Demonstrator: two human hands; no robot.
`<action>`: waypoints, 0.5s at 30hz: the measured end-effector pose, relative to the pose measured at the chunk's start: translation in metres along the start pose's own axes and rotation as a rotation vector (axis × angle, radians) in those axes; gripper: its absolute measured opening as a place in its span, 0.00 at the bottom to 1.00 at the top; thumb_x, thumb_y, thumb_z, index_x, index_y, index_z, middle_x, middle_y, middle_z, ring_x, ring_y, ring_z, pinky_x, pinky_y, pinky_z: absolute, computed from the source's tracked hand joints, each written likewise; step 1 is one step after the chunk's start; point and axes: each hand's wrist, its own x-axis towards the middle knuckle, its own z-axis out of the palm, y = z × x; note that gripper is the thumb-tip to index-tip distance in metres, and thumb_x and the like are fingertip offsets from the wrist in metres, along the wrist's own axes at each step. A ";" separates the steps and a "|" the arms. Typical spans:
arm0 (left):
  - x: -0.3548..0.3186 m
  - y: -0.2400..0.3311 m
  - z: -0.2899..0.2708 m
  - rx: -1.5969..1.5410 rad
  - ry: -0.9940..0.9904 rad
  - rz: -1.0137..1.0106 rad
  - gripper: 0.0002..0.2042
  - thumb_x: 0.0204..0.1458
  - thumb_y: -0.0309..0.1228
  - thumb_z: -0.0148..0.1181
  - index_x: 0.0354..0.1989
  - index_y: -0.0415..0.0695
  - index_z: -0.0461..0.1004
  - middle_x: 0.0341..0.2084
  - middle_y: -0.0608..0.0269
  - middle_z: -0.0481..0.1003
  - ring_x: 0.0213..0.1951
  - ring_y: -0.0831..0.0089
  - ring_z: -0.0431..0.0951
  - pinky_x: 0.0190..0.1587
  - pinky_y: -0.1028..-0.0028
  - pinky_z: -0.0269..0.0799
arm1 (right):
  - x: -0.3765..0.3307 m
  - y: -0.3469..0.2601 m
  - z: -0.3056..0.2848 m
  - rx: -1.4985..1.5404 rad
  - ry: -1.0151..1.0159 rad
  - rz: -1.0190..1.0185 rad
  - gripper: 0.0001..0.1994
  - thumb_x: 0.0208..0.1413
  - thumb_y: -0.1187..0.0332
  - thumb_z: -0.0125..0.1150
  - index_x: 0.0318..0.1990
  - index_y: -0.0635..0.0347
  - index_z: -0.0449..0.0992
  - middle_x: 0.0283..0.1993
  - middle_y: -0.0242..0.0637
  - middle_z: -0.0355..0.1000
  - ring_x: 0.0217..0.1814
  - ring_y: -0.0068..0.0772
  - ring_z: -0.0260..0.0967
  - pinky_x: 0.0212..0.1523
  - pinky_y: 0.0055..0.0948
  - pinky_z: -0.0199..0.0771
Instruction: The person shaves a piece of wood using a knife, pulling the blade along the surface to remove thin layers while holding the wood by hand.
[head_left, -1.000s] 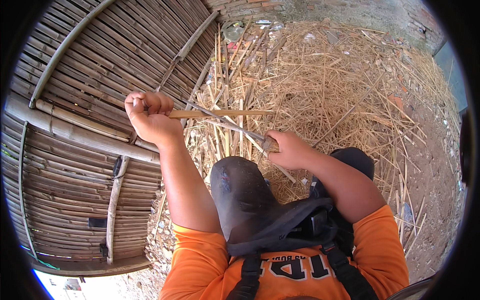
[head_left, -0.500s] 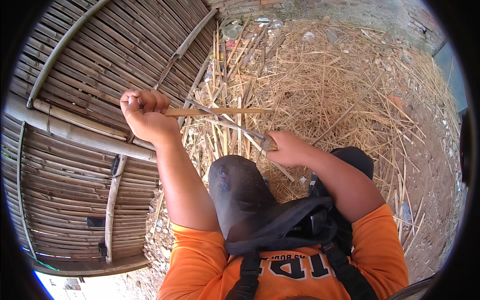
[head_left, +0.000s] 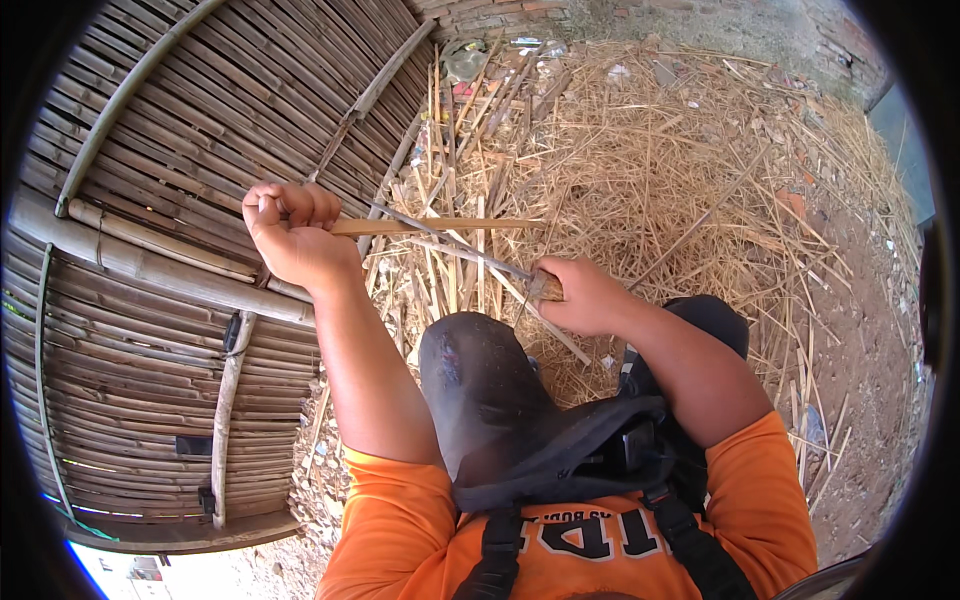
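Observation:
My left hand (head_left: 302, 240) is closed round one end of a flat bamboo strip (head_left: 490, 223), which reaches out to the right. In my right hand (head_left: 588, 296) is a knife (head_left: 500, 265) with a wooden handle and a long, thin, dark blade. The blade points up and to the left and crosses the strip near my left hand. Whether its edge touches the strip I cannot tell.
A bamboo slat wall (head_left: 150, 230) with thick poles stands close on my left. Straw and bamboo shavings (head_left: 640, 180) cover the ground ahead, with loose strips among them. A brick wall (head_left: 700, 25) rises at the back. My bent knee (head_left: 475, 370) lies below the knife.
My right hand has turned slightly, and more of the knife's wooden handle shows. The left hand and the bamboo strip have barely shifted.

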 end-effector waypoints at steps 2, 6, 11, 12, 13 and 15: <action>0.001 0.000 -0.002 0.012 -0.005 0.000 0.04 0.56 0.32 0.43 0.33 0.49 0.63 0.13 0.71 0.51 0.16 0.78 0.49 0.20 0.75 0.47 | 0.000 -0.001 0.000 -0.002 -0.009 0.008 0.21 0.47 0.63 0.65 0.48 0.65 0.73 0.25 0.49 0.73 0.28 0.45 0.74 0.32 0.39 0.72; -0.002 0.001 0.001 -0.035 0.008 -0.001 0.02 0.52 0.31 0.47 0.31 0.48 0.63 0.13 0.72 0.50 0.15 0.78 0.48 0.20 0.75 0.45 | 0.001 -0.003 0.001 0.038 -0.040 0.017 0.21 0.48 0.63 0.65 0.48 0.65 0.73 0.27 0.49 0.74 0.29 0.44 0.74 0.34 0.38 0.72; -0.003 0.001 -0.003 -0.053 0.007 0.006 0.02 0.52 0.31 0.46 0.31 0.48 0.63 0.13 0.72 0.50 0.15 0.78 0.48 0.20 0.75 0.45 | 0.002 0.001 0.009 0.145 0.006 -0.014 0.20 0.49 0.63 0.65 0.48 0.64 0.73 0.30 0.48 0.74 0.30 0.41 0.74 0.35 0.37 0.72; -0.003 0.001 -0.004 -0.052 0.008 0.007 0.02 0.52 0.31 0.46 0.31 0.48 0.63 0.13 0.72 0.50 0.15 0.78 0.48 0.20 0.75 0.45 | 0.003 0.001 0.009 0.153 0.008 -0.015 0.20 0.49 0.63 0.65 0.47 0.64 0.73 0.30 0.47 0.74 0.31 0.41 0.74 0.35 0.37 0.72; -0.003 0.001 -0.005 -0.051 0.008 0.009 0.02 0.52 0.31 0.46 0.31 0.48 0.63 0.13 0.72 0.50 0.15 0.78 0.48 0.21 0.75 0.45 | 0.003 0.001 0.008 0.161 0.011 -0.017 0.19 0.49 0.63 0.65 0.47 0.64 0.73 0.30 0.47 0.74 0.31 0.41 0.74 0.35 0.37 0.72; -0.003 0.001 -0.005 -0.045 0.010 0.011 0.02 0.52 0.31 0.46 0.31 0.48 0.63 0.13 0.72 0.50 0.15 0.78 0.48 0.21 0.75 0.45 | 0.004 0.002 0.006 0.133 -0.002 -0.007 0.19 0.49 0.63 0.65 0.47 0.63 0.73 0.29 0.47 0.74 0.30 0.42 0.73 0.34 0.38 0.71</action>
